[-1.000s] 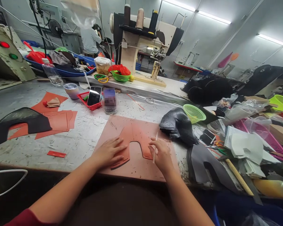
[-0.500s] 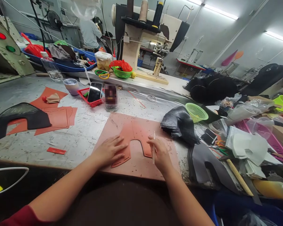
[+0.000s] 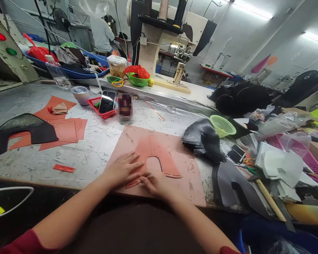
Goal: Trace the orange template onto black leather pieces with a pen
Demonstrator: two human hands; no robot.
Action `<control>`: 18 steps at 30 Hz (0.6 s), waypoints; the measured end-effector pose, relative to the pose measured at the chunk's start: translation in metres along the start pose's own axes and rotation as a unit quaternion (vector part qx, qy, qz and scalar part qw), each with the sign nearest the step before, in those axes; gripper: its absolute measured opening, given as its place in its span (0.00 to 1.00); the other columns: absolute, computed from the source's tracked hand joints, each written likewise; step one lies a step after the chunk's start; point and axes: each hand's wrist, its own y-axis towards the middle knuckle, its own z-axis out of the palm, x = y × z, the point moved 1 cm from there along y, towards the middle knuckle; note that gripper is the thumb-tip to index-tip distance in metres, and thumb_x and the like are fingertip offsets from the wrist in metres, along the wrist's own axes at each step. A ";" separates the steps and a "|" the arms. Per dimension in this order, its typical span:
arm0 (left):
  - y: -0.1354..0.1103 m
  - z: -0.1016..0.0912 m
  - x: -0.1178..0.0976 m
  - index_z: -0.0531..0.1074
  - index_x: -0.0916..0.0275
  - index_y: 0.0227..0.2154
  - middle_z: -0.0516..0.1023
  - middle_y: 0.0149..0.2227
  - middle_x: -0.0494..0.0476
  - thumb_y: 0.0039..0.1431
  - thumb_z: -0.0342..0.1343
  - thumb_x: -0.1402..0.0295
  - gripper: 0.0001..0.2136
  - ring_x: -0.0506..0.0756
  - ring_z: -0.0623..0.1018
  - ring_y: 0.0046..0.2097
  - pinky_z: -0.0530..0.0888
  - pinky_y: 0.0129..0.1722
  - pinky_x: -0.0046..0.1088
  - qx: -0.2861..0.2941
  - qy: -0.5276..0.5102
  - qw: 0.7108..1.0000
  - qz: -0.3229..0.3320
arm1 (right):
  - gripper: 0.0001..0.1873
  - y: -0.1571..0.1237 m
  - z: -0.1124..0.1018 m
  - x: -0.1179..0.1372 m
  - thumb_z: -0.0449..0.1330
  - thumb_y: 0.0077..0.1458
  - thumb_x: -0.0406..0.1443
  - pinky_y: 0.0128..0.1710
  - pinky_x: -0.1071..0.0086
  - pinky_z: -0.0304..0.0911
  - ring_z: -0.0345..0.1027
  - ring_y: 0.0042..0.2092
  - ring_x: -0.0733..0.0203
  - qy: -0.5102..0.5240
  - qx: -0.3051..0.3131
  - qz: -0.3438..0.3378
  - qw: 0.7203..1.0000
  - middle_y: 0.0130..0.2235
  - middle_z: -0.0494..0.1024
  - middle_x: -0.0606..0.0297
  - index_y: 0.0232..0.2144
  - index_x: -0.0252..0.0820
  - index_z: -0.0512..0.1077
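Note:
A U-shaped salmon leather piece [image 3: 161, 157] lies on a salmon cutting mat [image 3: 185, 173] at the near edge of the workbench. My left hand [image 3: 122, 169] lies flat with spread fingers on the piece's left leg, pressing it down. My right hand [image 3: 157, 183] is closed around a thin white marking pen, whose tip sits near the inner edge of the left leg, close to my left fingertips. Most of the pen is hidden in the hand.
A pile of black leather pieces [image 3: 201, 139] and a green basket [image 3: 222, 125] lie right of the mat. Orange sheets [image 3: 65, 130] and a black piece [image 3: 21, 130] lie left. A jar [image 3: 125, 109], a phone in a red tray [image 3: 106, 104], and a sewing machine [image 3: 161, 38] stand behind. Clutter fills the right side.
My right hand has moved left from the piece's right leg to the inner edge of its left leg, beside my left hand. The pen now lies low instead of upright. My left hand stayed.

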 end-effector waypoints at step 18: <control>0.052 -0.030 -0.021 0.74 0.60 0.37 0.72 0.46 0.61 0.55 0.53 0.62 0.11 0.61 0.69 0.52 0.64 0.52 0.41 0.057 0.022 0.998 -0.001 | 0.07 -0.069 -0.060 -0.072 0.57 0.53 0.35 0.45 0.60 0.63 0.67 0.45 0.53 -0.160 -0.190 0.074 0.966 0.41 0.74 0.58 0.34 0.44 0.74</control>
